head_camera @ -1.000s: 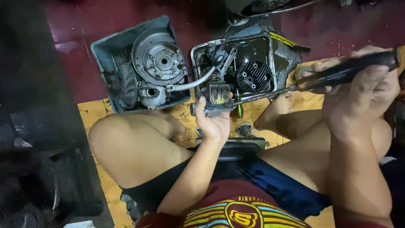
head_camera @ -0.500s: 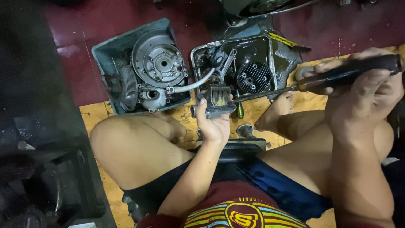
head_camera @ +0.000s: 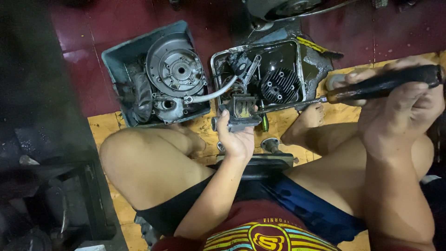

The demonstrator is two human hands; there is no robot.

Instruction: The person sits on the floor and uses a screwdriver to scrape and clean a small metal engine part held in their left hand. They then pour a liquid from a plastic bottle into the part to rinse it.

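The left hand point(head_camera: 238, 139) is gripping a small grey metal engine part point(head_camera: 239, 110), its fingers closing around the lower end of the part and holding it just above the wooden board point(head_camera: 104, 128), in front of the two trays; the right hand point(head_camera: 399, 109) is wrapping its fingers tight around the black handle of a long screwdriver point(head_camera: 371, 88), the shaft running leftward and its tip meeting the part in the left hand; a blue-grey tray point(head_camera: 114, 53) is sitting on the red floor point(head_camera: 79, 42) at the left, holding a round grey engine cover point(head_camera: 175, 69); just beside it a dark oily tray point(head_camera: 302, 69) is holding a finned cylinder head point(head_camera: 279, 85); a pale hose point(head_camera: 214, 94) is reaching from the left tray toward the held part; the person is sitting with bare knees wide apart, the part lying between them.
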